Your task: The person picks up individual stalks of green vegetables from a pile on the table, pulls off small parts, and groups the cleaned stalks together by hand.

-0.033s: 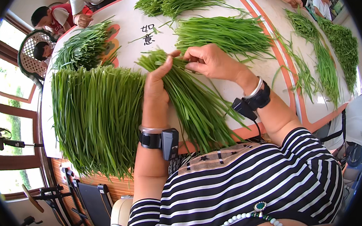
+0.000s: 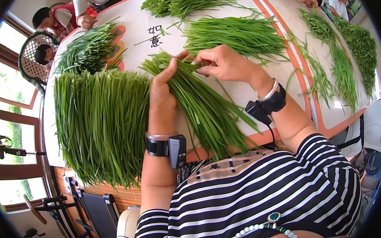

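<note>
My left hand (image 2: 164, 87) is closed around a bunch of garlic chives (image 2: 201, 109), thumb on top near the cut ends. The long green leaves fan down toward my lap. At the bunch's upper right side, my right hand (image 2: 224, 65) is closed in a pinch on chive stalks at its edge; the exact stalks between its fingertips are hard to make out. Left of my left forearm lies a wide, neatly lined-up pile of chives (image 2: 102, 125). Beyond my right hand rests another heap of chives (image 2: 233, 36).
The white table (image 2: 142, 56) has an orange border. More chives lie at the far left (image 2: 86, 51), far middle (image 2: 186, 0) and on the right-hand table (image 2: 341, 64). Other people's hands (image 2: 87, 22) are at the far edge. Exercise equipment (image 2: 97, 214) stands lower left.
My left hand and the bunch have shifted slightly left, and the leaf tips have swung a little. My right hand has moved slightly right. The piles lie as before.
</note>
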Tool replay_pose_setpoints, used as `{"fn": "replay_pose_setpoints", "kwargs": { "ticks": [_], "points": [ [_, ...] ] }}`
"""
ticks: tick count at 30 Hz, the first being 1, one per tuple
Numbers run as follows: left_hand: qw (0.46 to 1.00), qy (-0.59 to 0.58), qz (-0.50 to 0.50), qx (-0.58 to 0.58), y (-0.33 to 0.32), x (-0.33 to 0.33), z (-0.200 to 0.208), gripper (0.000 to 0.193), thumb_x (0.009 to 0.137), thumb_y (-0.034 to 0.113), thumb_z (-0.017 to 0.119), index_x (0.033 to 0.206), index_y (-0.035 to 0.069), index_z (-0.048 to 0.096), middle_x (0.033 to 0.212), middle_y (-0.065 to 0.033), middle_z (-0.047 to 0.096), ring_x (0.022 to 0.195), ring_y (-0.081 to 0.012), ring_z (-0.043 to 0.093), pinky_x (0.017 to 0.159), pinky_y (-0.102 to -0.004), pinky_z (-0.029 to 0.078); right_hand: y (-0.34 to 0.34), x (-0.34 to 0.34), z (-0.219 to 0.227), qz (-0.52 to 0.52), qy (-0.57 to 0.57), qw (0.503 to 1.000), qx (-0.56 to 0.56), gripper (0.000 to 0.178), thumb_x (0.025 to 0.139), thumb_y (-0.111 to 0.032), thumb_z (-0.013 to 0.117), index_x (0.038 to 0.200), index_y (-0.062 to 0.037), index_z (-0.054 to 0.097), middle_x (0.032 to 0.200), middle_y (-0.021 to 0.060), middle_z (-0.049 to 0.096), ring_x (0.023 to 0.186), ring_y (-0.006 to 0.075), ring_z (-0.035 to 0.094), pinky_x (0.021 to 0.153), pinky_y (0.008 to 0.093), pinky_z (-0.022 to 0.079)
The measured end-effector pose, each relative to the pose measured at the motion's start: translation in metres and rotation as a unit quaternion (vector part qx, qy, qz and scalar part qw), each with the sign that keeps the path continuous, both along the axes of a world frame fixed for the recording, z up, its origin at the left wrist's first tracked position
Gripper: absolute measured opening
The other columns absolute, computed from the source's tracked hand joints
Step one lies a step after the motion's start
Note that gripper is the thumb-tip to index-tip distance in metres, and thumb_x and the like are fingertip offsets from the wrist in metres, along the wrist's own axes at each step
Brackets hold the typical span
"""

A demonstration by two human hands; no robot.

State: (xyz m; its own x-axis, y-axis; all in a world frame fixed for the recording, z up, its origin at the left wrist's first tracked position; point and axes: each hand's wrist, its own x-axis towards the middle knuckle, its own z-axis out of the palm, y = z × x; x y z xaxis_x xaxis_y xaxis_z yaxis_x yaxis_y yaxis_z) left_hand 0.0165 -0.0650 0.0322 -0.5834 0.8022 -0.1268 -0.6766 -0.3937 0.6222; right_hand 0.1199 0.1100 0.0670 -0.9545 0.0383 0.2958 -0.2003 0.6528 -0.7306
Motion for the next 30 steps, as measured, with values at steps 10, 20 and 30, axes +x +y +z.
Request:
{"fn": "replay_pose_setpoints", "kwargs": {
  "ticks": [10,20,30],
  "points": [
    [0.927,-0.073,-0.151,0.337,-0.017,-0.022,-0.012,0.022,0.100,0.026,0.052,0.109,0.005,0.052,0.079,-0.0006,0.045,0.070,-0.0135,0.044,0.075,-0.0350,0.049,0.056,0.009,-0.004,-0.127,-0.118,0.972,0.157,0.008,0.076,-0.010,0.067,0.082,-0.0054,0.067,0.080,0.0127,0.069,0.076,0.0293,0.066,0.067,0.0380,0.051],
    [0.989,-0.057,-0.077,0.112,-0.005,-0.009,-0.010,0.022,0.090,0.010,0.064,0.108,0.003,0.053,0.078,-0.0038,0.052,0.070,-0.0173,0.051,0.069,-0.0357,0.050,0.024,-0.007,-0.039,-0.118,0.084,0.960,0.238,0.012,0.078,-0.009,0.070,0.086,-0.0041,0.063,0.082,0.0114,0.060,0.075,0.0311,0.060,0.066,0.0384,0.049],
    [0.999,0.006,0.001,-0.053,0.007,0.004,-0.003,0.021,0.085,0.003,0.067,0.104,-0.003,0.059,0.076,-0.0082,0.062,0.062,-0.0174,0.062,0.067,-0.0338,0.058,-0.015,-0.011,-0.019,-0.063,0.045,0.981,-0.180,0.008,0.086,-0.003,0.068,0.085,0.0030,0.062,0.072,0.0064,0.065,0.065,0.0079,0.058,0.059,0.0253,0.048]
  ]
}}
